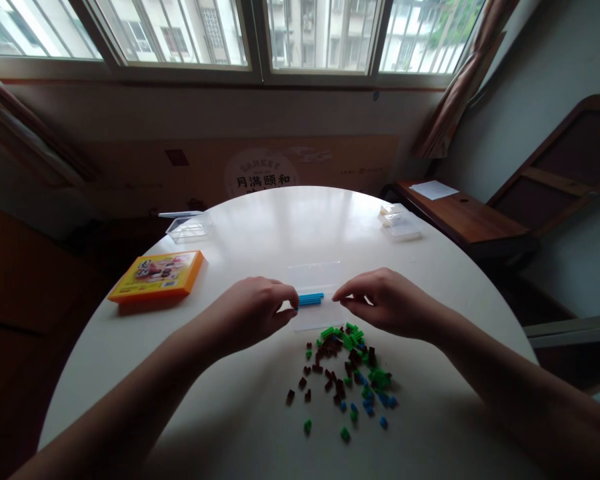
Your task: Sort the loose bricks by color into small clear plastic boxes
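My left hand (253, 312) pinches the left end of a short row of joined blue bricks (311, 299) over a clear baseplate (316, 275) on the round white table (290, 220). My right hand (380, 301) hovers just right of the blue row, thumb and forefinger pressed together; whatever they hold is too small to see. In front of both hands lies a loose heap of small brown, green and blue bricks (347, 370).
An orange box (156, 275) lies at the table's left edge. Clear plastic containers sit at the far left (189, 227) and far right (400, 223). A wooden side table with a paper (460, 213) stands to the right, below a window.
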Action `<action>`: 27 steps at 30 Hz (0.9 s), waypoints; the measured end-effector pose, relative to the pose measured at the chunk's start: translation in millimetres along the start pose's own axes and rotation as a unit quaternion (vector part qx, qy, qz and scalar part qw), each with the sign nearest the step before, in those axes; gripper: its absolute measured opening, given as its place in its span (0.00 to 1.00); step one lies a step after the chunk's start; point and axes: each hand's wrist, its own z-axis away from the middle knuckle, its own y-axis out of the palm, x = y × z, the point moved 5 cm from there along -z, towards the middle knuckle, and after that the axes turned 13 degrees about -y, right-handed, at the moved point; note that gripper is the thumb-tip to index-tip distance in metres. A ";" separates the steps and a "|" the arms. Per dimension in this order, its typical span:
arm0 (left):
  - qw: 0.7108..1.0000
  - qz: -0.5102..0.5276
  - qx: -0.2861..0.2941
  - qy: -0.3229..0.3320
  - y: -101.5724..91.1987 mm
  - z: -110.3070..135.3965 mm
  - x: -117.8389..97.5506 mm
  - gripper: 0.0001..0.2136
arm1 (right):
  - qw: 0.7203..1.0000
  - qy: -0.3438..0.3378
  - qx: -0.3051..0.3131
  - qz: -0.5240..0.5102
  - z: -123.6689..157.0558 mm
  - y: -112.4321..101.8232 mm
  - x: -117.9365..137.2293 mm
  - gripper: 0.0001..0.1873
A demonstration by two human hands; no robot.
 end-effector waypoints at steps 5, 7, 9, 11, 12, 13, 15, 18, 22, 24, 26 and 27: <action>1.000 0.003 -0.024 0.003 13.6 -11.8 -14.4 0.05 | 0.999 0.011 -0.027 0.026 -1.9 0.0 -1.2 0.12; 1.000 0.001 -0.023 0.004 16.6 -14.8 -18.2 0.06 | 0.999 0.010 -0.026 0.029 -2.3 0.0 -0.5 0.12; 1.000 0.004 -0.020 0.005 17.7 -16.8 -20.2 0.06 | 0.999 0.007 -0.019 0.030 -2.6 1.4 0.5 0.12; 1.000 0.013 -0.020 0.007 16.8 -17.3 -20.4 0.07 | 0.999 0.004 -0.009 0.033 -2.7 3.9 1.1 0.12; 1.000 0.017 -0.022 0.007 15.8 -16.8 -19.7 0.07 | 0.999 0.003 -0.002 0.035 -2.8 5.7 1.1 0.12; 0.999 0.021 -0.024 0.005 14.3 -15.9 -18.4 0.07 | 0.999 0.003 0.003 0.037 -2.9 7.4 0.9 0.13; 0.999 0.027 -0.033 -0.001 10.9 -13.1 -13.9 0.06 | 0.999 -0.001 0.013 0.043 -3.3 10.9 0.4 0.14; 0.999 0.030 -0.040 0.004 7.4 -7.9 -6.6 0.06 | 0.998 -0.016 0.034 0.054 -5.3 16.6 1.0 0.17; 0.999 0.024 -0.037 0.017 8.7 -4.2 -1.0 0.07 | 0.994 -0.029 0.060 0.085 -8.1 24.3 1.8 0.19; 0.999 0.024 -0.037 0.012 9.5 -4.0 0.1 0.08 | 0.992 -0.030 0.069 0.097 -9.0 28.1 1.6 0.20; 0.999 0.029 -0.037 0.006 9.4 -4.1 0.5 0.09 | 0.991 -0.034 0.079 0.103 -9.8 31.9 1.4 0.21; 0.999 0.031 -0.037 0.003 9.1 -4.1 0.7 0.09 | 0.990 -0.037 0.084 0.102 -10.2 33.6 1.5 0.21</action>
